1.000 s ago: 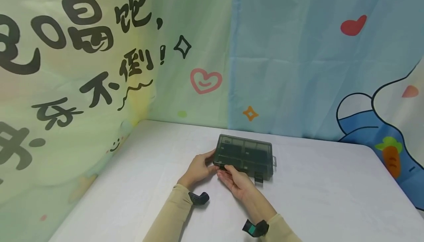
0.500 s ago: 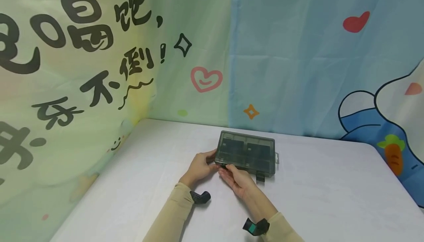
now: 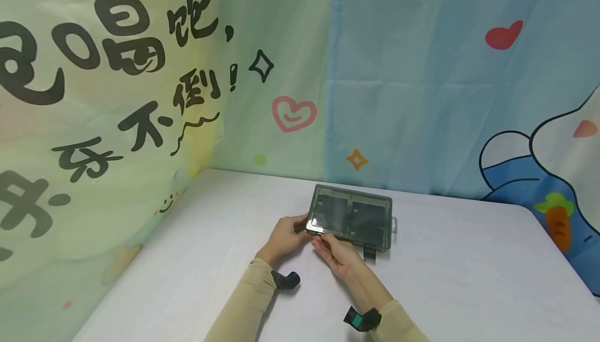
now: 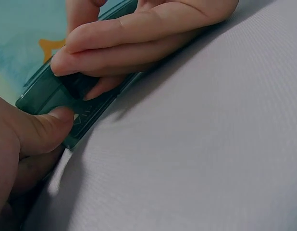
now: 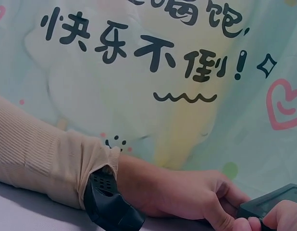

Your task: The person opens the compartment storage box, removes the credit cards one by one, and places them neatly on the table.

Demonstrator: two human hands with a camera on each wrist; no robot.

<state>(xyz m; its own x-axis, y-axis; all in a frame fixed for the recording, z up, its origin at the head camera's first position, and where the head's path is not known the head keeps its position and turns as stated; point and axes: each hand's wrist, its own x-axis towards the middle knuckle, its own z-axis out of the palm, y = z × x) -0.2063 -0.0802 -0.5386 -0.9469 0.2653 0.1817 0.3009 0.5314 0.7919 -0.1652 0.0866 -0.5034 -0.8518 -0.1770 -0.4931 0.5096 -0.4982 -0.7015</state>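
A dark green, see-through compartment box [image 3: 349,214] lies at mid-table with its lid down, tipped slightly toward the head camera. Its left end is gripped by my left hand [image 3: 283,239], thumb on the front wall in the left wrist view and the other fingers partly hidden. My right hand [image 3: 341,258] is at the front left corner. In the left wrist view, the right fingers [image 4: 134,31] are nearly straight and pinch a dark latch [image 4: 76,86] on the front wall. A second latch [image 3: 369,253] juts out from the front edge, farther right.
The box stands on a white-covered table [image 3: 459,258]. A printed cloth backdrop [image 3: 398,97] rises behind and along the left side. A small loop tab [image 3: 395,225] sticks out of the box's right end. Black wrist cameras [image 3: 287,280] sit on both sleeves.
The box has tilted so that more of its lid faces the head camera, and a bright reflection now shows on its front left corner. Both hands keep their places on it.
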